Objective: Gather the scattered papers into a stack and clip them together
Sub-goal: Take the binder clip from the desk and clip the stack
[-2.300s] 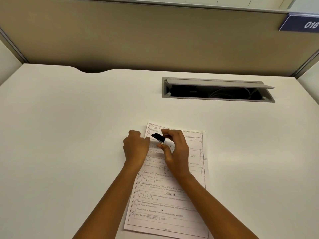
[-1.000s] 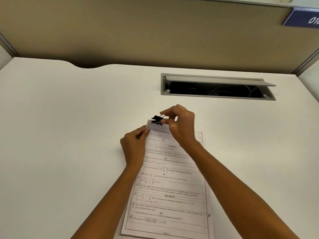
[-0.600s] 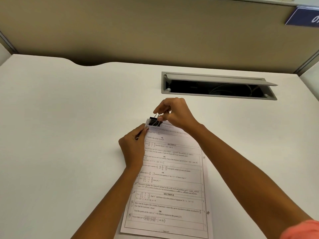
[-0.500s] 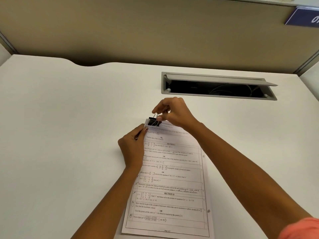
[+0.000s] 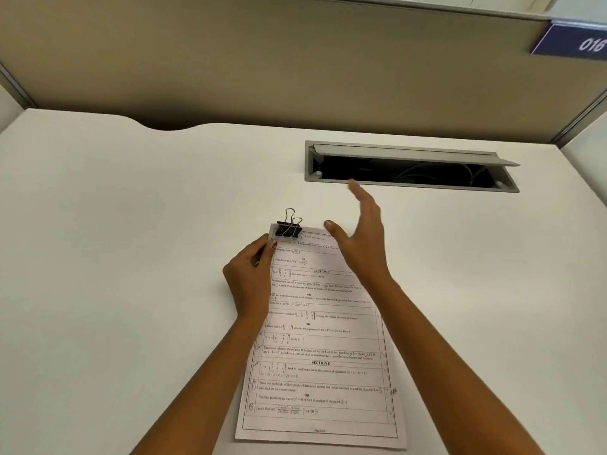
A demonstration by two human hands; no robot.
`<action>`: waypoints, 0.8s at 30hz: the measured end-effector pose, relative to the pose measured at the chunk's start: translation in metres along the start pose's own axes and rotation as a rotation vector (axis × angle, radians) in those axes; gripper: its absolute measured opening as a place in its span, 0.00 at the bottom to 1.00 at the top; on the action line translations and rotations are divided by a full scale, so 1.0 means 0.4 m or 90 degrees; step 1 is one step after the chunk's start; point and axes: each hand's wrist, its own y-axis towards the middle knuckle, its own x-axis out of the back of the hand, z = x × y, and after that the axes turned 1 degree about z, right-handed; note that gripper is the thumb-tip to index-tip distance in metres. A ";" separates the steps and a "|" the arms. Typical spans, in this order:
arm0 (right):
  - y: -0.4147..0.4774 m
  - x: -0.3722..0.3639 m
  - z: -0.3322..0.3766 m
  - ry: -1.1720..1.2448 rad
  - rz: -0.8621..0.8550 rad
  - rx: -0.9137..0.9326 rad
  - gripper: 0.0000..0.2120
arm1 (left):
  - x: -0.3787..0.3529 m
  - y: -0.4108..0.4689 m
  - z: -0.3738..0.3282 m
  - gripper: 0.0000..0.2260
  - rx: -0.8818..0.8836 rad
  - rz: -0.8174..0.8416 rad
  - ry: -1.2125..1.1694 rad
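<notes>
A stack of printed exam papers (image 5: 320, 353) lies on the white desk (image 5: 131, 257), long side running away from me. A black binder clip (image 5: 288, 227) is clamped on the stack's far left corner, its wire handles sticking up. My left hand (image 5: 251, 277) pinches the stack's left edge just below the clip. My right hand (image 5: 363, 238) hovers over the far right part of the stack, fingers spread and holding nothing, apart from the clip.
A grey cable hatch (image 5: 410, 165) with its lid raised is set in the desk beyond the papers. A beige partition wall (image 5: 295, 60) closes the back, with a blue number plate (image 5: 578, 41) at top right.
My right hand has let go of the binder clip and lifted away to the right, fingers opening. The clip stays clamped on the corner. My left hand keeps its hold on the papers.
</notes>
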 end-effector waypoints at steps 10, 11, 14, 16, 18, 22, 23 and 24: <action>-0.197 0.082 -0.050 0.211 -0.037 -0.232 0.26 | 0.043 0.019 -0.076 0.13 0.052 -0.020 -0.171; -0.205 0.087 -0.057 0.246 -0.008 -0.262 0.23 | 0.046 0.023 -0.084 0.13 0.066 -0.026 -0.193; -0.218 0.101 -0.069 0.289 0.046 -0.294 0.16 | 0.055 0.026 -0.110 0.12 0.081 -0.038 -0.242; -0.221 0.104 -0.068 0.279 0.062 -0.283 0.14 | 0.059 0.025 -0.123 0.11 0.075 -0.041 -0.255; -0.228 0.108 -0.054 0.279 0.042 -0.267 0.12 | 0.065 0.021 -0.137 0.10 0.062 -0.040 -0.250; -0.238 0.114 -0.015 0.292 -0.025 -0.238 0.09 | 0.086 0.024 -0.153 0.10 0.032 0.003 -0.159; -0.240 0.115 -0.005 0.300 -0.037 -0.226 0.09 | 0.092 0.023 -0.158 0.11 0.024 0.030 -0.132; -0.241 0.115 0.005 0.314 -0.049 -0.217 0.09 | 0.098 0.018 -0.164 0.12 0.016 0.061 -0.110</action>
